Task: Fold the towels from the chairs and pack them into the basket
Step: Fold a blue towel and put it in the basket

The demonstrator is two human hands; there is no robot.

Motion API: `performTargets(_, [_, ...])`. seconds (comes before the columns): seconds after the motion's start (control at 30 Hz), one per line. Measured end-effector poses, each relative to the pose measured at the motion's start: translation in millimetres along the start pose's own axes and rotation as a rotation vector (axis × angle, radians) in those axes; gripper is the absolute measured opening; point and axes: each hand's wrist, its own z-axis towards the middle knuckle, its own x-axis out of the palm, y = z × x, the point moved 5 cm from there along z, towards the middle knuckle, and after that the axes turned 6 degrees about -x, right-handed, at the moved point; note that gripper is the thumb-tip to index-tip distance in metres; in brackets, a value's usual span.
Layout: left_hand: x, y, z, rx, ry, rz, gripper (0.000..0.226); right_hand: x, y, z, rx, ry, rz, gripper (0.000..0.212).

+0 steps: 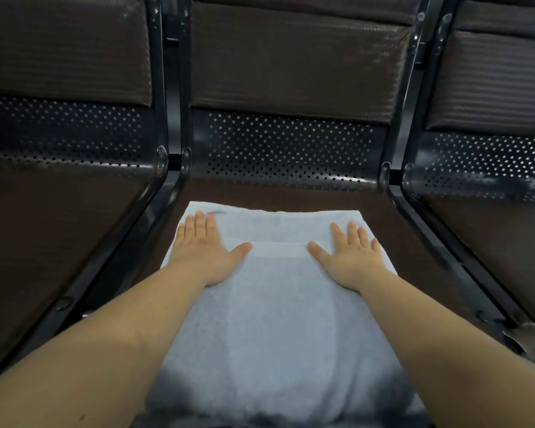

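A pale blue towel (278,304) lies spread flat on the middle chair seat (414,242), its far edge short of the backrest and its near end running out of the frame's bottom. A woven band crosses it near the far end. My left hand (204,251) rests palm down on the towel's far left part, fingers spread. On the far right part my right hand (352,257) presses flat in the same way. Neither hand grips anything. No basket is in view.
Three dark brown padded chairs stand in a row with black metal frames (170,193) and perforated metal backs (284,146). The left seat (44,242) and right seat (513,242) flank the towel. A scuffed patch shows at the right chair's front corner (531,338).
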Motion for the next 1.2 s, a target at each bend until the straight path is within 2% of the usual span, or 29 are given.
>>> performTargets(0.43, [-18.1,-15.2,104.2,0.029,-0.108,-0.057,0.093,-17.6,3.6,110.0,-0.065,-0.159,-0.013,0.080])
performTargets(0.5, [-22.4,-16.9,105.1,0.049,-0.202,-0.084,0.089,-20.7,5.0,108.2,-0.092,-0.244,0.020,0.075])
performTargets(0.6, [-36.3,-16.5,87.9,0.040,-0.412,-0.108,0.068,-30.4,7.8,94.5,-0.146,-0.424,0.091,0.060])
performTargets(0.67, [-43.6,-19.0,71.9,0.059,-0.453,-0.077,0.055,-33.0,12.9,83.2,-0.187,-0.463,0.033,0.056])
performTargets(0.77, [-46.9,-24.7,52.1,0.094,-0.357,-0.007,0.049,-32.1,25.0,62.6,-0.216,-0.388,-0.015,0.056])
performTargets(1.03, [-37.5,-29.2,-43.9,0.274,0.195,0.136,0.069,-8.1,68.2,-34.0,-0.303,0.043,-0.038,0.062])
performTargets(1.2, [-30.0,15.0,-89.2,0.209,0.335,0.178,0.078,-11.0,44.5,-88.9,-0.240,0.199,-0.092,0.068])
